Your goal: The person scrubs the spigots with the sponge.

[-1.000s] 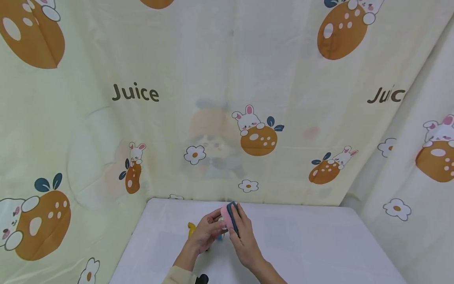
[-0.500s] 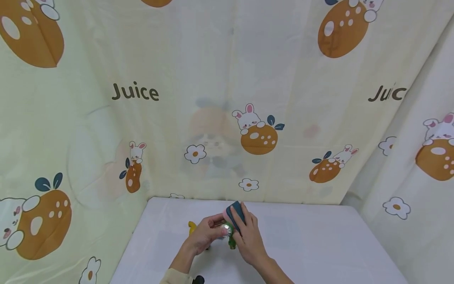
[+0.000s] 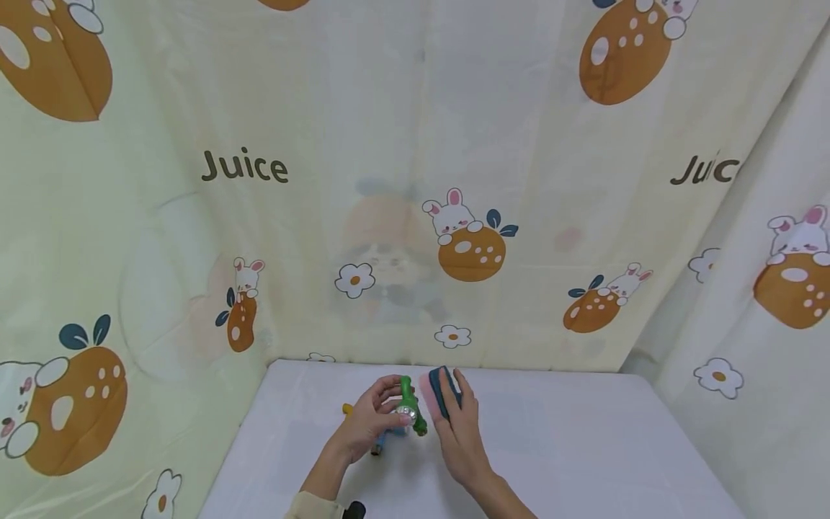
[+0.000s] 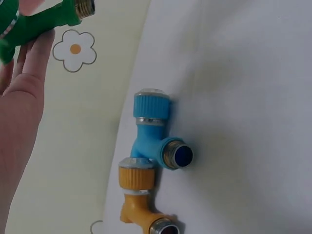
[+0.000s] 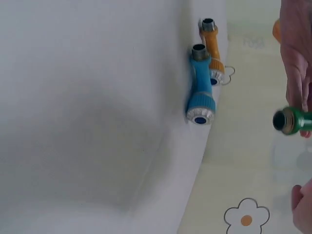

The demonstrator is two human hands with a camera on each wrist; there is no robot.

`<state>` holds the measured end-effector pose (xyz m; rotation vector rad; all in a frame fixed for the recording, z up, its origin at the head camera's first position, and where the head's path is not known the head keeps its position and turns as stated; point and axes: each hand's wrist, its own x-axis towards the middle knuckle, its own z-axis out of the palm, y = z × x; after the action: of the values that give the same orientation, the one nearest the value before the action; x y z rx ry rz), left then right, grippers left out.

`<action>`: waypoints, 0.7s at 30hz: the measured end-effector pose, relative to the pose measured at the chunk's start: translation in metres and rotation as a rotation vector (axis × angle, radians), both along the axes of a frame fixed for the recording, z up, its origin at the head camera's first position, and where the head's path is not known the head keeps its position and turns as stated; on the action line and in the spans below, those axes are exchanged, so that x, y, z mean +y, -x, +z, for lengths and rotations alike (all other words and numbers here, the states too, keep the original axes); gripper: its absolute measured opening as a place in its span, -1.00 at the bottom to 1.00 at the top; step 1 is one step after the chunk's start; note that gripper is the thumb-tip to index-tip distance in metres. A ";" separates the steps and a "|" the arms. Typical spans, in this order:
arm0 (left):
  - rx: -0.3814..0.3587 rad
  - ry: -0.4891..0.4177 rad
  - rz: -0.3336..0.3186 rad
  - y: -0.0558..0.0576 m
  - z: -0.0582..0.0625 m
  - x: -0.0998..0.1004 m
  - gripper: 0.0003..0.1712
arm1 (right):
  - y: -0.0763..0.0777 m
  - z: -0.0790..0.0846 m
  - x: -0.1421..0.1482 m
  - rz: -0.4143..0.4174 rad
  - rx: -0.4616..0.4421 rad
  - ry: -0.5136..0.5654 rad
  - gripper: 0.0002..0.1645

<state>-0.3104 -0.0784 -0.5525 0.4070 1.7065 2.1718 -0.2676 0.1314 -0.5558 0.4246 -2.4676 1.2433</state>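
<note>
In the head view my left hand (image 3: 363, 427) holds up a green angle valve (image 3: 407, 391) with a silver knob, pinching it between thumb and fingers. Its threaded brass end (image 4: 85, 8) shows in the left wrist view. Just to the right, my right hand (image 3: 462, 443) grips a sponge with a pink side (image 3: 426, 393) and a dark teal scouring side (image 3: 436, 382), fingers spread over the dark face. Sponge and valve are slightly apart. Below the left hand, a blue valve (image 4: 148, 139) and an orange-yellow valve (image 4: 137, 207) lie close together on the table.
A white-covered table (image 3: 570, 447) lies under both hands. Behind it hangs a cream curtain (image 3: 363, 130) printed with rabbits, fruit and flowers. At the bottom edge of the head view, a black object (image 3: 355, 510) sits near the left sleeve (image 3: 314, 507).
The sponge has moved right, off the valve, with my right hand. The green valve, mostly covered before, has been turned and now shows in my left hand. More of the blue valve is visible.
</note>
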 end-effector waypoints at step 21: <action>0.033 0.015 0.009 0.001 0.004 -0.006 -0.01 | -0.019 -0.002 -0.018 0.055 0.032 -0.001 -0.33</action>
<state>-0.3111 -0.0839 -0.5486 0.4342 1.7445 2.1685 -0.2484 0.1137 -0.5575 0.5122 -2.4451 1.2478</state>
